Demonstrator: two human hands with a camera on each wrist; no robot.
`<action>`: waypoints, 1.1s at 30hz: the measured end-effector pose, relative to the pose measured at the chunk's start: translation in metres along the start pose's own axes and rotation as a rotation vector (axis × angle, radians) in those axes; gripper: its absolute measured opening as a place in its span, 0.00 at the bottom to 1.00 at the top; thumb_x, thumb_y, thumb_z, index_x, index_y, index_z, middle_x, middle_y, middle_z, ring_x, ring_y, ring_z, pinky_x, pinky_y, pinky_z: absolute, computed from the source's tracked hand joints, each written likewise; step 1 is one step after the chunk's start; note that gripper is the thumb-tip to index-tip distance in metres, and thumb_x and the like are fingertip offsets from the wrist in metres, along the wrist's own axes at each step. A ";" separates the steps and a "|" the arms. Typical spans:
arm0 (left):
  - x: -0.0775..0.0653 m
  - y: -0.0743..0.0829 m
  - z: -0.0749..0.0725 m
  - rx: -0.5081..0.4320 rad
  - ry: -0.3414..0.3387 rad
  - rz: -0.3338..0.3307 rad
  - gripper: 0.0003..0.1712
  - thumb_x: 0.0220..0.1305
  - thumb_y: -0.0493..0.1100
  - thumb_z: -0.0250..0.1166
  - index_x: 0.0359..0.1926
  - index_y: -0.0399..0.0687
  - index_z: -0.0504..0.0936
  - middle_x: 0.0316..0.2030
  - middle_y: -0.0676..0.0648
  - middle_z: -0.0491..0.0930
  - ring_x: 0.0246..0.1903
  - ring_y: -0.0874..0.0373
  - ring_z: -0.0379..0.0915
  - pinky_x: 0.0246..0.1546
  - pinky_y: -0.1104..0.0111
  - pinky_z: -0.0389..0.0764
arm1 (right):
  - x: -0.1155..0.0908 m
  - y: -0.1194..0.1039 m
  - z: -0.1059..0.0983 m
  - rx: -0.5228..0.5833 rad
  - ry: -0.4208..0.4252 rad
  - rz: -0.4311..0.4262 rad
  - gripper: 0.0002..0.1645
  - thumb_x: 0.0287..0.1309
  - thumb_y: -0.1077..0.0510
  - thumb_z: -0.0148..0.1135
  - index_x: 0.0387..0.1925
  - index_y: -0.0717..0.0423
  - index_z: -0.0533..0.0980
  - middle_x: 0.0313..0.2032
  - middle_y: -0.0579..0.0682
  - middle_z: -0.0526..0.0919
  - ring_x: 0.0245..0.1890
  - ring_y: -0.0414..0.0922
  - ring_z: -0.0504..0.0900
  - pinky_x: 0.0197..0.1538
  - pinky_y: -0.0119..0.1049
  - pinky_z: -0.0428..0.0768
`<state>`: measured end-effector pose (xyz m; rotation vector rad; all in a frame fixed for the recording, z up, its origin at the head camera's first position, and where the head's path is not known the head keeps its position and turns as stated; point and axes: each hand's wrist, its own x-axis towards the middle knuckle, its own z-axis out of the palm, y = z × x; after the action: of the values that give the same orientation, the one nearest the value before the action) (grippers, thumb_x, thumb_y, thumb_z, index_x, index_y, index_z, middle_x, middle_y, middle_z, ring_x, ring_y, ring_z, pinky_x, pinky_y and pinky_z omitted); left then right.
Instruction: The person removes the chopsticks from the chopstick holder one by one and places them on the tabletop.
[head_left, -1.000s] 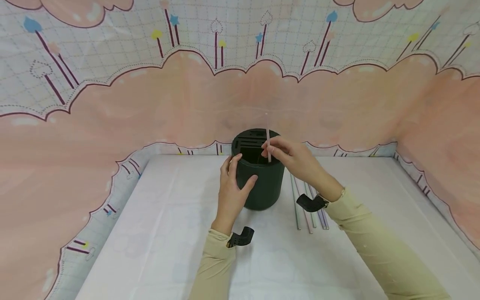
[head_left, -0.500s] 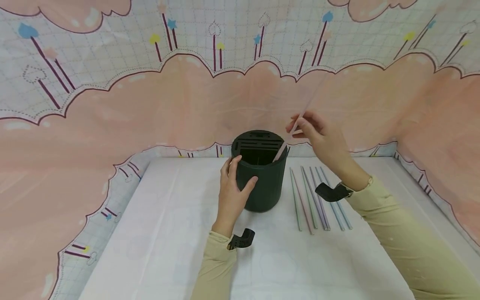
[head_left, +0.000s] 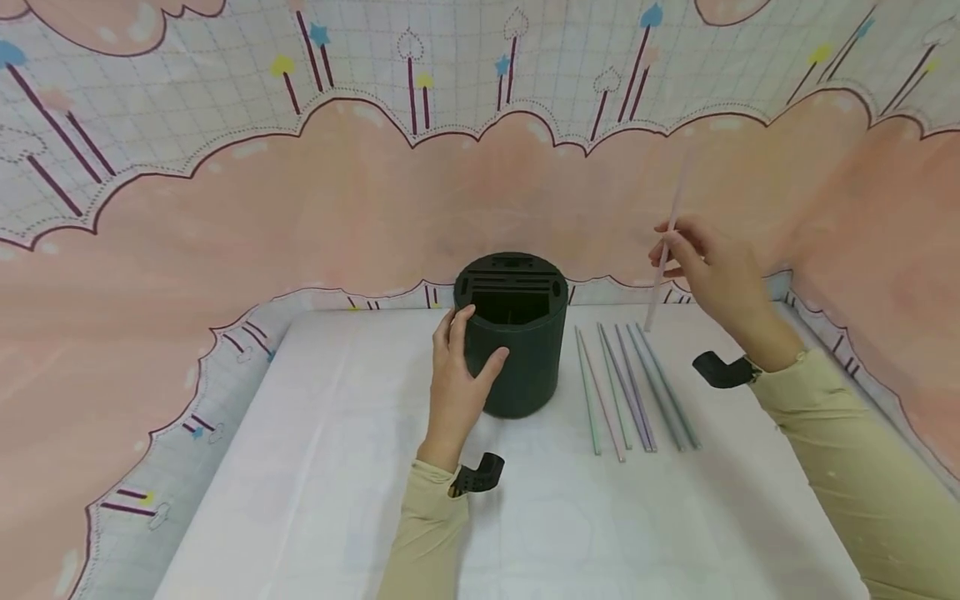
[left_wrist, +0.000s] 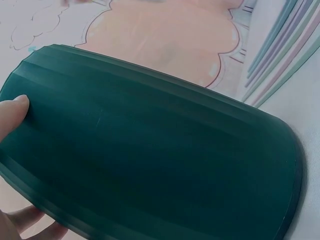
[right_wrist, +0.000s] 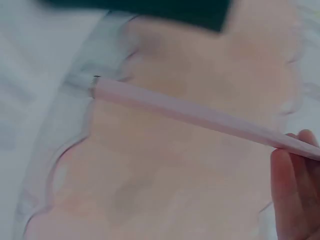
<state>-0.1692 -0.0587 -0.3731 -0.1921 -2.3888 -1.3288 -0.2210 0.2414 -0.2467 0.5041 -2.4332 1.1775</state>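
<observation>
A dark green, round utensil holder (head_left: pixel 517 367) with slots and a wide opening in its top stands upright on the table. My left hand (head_left: pixel 459 383) holds its left side, thumb across the front and fingertips at the rim. Close up, the left wrist view shows the holder's smooth wall (left_wrist: pixel 150 135) and my left thumb (left_wrist: pixel 12 114). My right hand (head_left: pixel 720 267) pinches a pale pink chopstick (head_left: pixel 670 225), nearly upright with a slight tilt, out in the air to the right of the holder. In the right wrist view the chopstick's (right_wrist: pixel 190 111) thick end points away from my fingers.
Several pastel chopsticks (head_left: pixel 633 392), green, pink, purple and blue, lie side by side on the white tabletop (head_left: pixel 337 467) right of the holder. Behind the table hangs a patterned cloth backdrop (head_left: pixel 360 208), which also runs along both sides.
My right hand draws the pink chopstick up out of the holder's opening and carries it to the right, past the lying chopsticks. My left hand stays on the holder.
</observation>
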 end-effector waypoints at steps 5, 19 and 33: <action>0.002 0.003 0.000 -0.002 0.001 -0.010 0.37 0.54 0.64 0.56 0.64 0.76 0.52 0.66 0.53 0.44 0.63 0.57 0.47 0.51 0.50 0.64 | -0.010 0.047 0.003 -0.199 -0.124 0.111 0.17 0.66 0.54 0.42 0.50 0.57 0.69 0.29 0.52 0.78 0.28 0.44 0.78 0.31 0.29 0.77; 0.000 0.008 0.002 0.018 0.003 -0.027 0.37 0.54 0.66 0.55 0.63 0.77 0.51 0.66 0.53 0.45 0.62 0.56 0.47 0.51 0.50 0.64 | -0.047 0.133 0.013 -0.360 -0.547 0.446 0.26 0.59 0.62 0.46 0.57 0.71 0.58 0.39 0.63 0.77 0.28 0.46 0.78 0.30 0.41 0.74; -0.005 0.005 0.002 0.031 0.011 -0.008 0.37 0.54 0.66 0.55 0.64 0.76 0.51 0.66 0.52 0.45 0.62 0.55 0.48 0.51 0.49 0.64 | -0.077 0.168 0.037 -0.296 -0.634 0.538 0.26 0.58 0.65 0.47 0.57 0.75 0.58 0.43 0.68 0.71 0.26 0.45 0.76 0.28 0.35 0.75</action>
<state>-0.1640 -0.0545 -0.3722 -0.1653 -2.4019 -1.2920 -0.2418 0.3214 -0.4163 0.1337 -3.3726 0.8903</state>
